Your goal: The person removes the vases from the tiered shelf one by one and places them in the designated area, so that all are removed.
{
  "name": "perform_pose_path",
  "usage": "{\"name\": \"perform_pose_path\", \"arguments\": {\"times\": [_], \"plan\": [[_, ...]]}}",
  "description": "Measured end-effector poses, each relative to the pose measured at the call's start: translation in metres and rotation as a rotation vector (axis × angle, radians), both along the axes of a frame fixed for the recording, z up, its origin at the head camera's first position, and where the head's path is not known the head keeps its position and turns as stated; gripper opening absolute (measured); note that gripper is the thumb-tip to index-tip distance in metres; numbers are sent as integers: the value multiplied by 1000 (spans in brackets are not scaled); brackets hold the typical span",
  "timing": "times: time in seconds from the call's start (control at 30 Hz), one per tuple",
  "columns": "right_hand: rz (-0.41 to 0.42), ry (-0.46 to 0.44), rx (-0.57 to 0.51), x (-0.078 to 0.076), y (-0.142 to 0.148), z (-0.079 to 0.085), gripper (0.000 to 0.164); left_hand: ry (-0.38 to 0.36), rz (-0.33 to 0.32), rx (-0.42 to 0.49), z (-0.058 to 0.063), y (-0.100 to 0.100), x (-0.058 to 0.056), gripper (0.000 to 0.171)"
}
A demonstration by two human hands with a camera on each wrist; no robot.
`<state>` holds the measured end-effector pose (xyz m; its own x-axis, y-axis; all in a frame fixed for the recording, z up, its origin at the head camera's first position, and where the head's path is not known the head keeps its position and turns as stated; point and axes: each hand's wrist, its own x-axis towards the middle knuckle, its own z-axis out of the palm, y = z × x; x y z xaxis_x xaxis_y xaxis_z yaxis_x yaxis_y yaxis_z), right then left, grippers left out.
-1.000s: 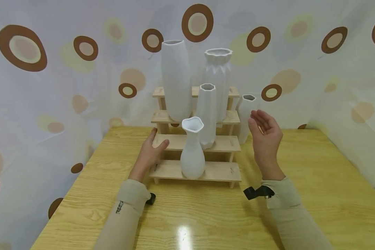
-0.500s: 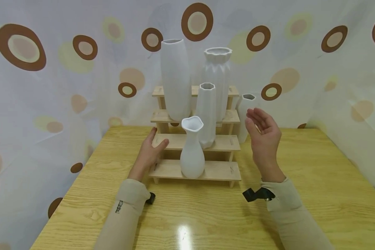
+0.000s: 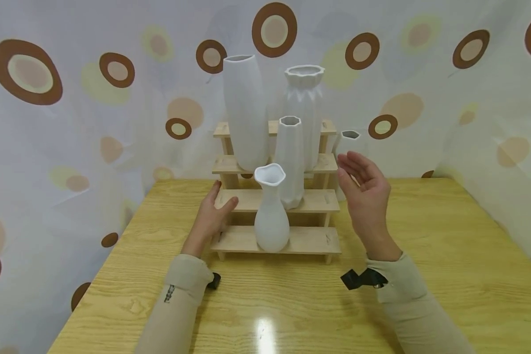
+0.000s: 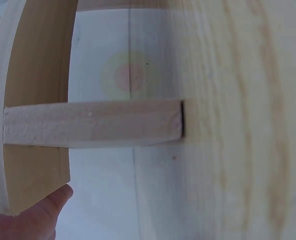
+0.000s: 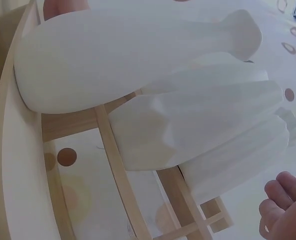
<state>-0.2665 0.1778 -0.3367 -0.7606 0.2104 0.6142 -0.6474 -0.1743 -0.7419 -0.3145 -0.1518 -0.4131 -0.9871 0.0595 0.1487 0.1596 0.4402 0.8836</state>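
My left hand (image 3: 210,216) holds the left end of the second step of a stepped wooden display stand (image 3: 320,200); its thumb lies over the board, and the other fingers are partly hidden. On the bottom step stands a white narrow-necked vase (image 3: 272,228) with a wavy rim. Behind it, a slim faceted vase (image 3: 289,157) is on the second step. A tall smooth vase (image 3: 245,113) and a pleated vase (image 3: 304,105) stand higher up. My right hand (image 3: 366,196), fingers slightly bent and holding nothing, hovers right of the stand, partly covering another white vase (image 3: 348,142).
The stand is on a yellow wood-grain table (image 3: 265,305). A pale curtain (image 3: 137,108) with brown ring patterns hangs behind and beside the table. The vases stand close together, their bodies overlapping in the right wrist view.
My right hand has moved a little left, nearer the stand, and covers more of the vase behind it. My left hand, the stand and the vases have stayed in place.
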Motion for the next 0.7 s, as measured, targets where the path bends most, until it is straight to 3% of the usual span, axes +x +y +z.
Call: {"name": "perform_pose_path", "arguments": {"times": [0.37, 0.7], "plan": [[69, 58, 29, 7, -7, 4, 38, -1, 0, -2, 1, -1, 1, 89], [120, 32, 63, 17, -19, 4, 42, 7, -10, -9, -2, -2, -1, 90]]}}
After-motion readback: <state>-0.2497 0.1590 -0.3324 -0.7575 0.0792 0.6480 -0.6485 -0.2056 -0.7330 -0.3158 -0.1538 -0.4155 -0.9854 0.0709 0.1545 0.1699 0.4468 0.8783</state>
